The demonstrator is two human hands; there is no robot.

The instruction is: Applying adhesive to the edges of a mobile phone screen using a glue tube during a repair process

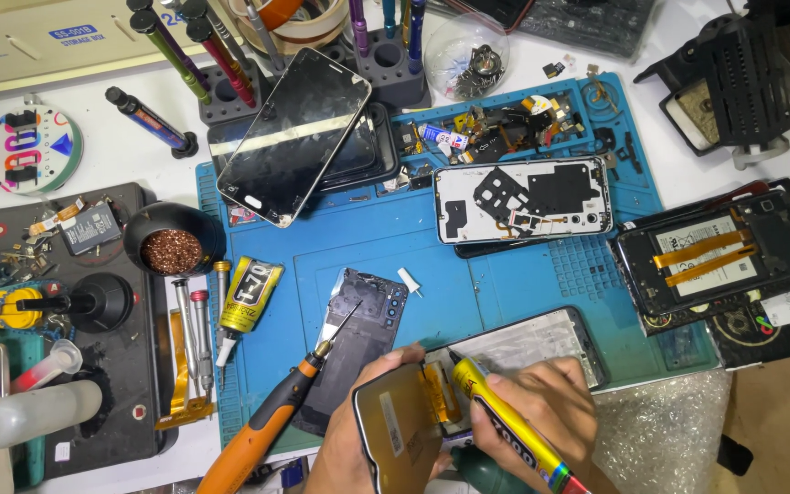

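My left hand (358, 430) holds a phone frame with a gold-coloured inner plate (400, 425) tilted up at the bottom centre. My right hand (541, 412) grips a yellow glue tube (496, 416), its black nozzle touching the frame's upper edge beside an orange flex strip. An orange-handled screwdriver (272, 416) lies to the left, its tip over a dark back cover (358, 343). Behind my hands a screen assembly (528, 348) rests flat on the blue mat (468, 274).
A cracked phone (296, 133) leans at the mat's top left. An opened white phone back (523, 199) and an open phone with battery (720, 252) sit to the right. Another glue tube (247, 297), a brass-wool pot (171, 242), tool holders and bubble wrap (660, 430) surround the mat.
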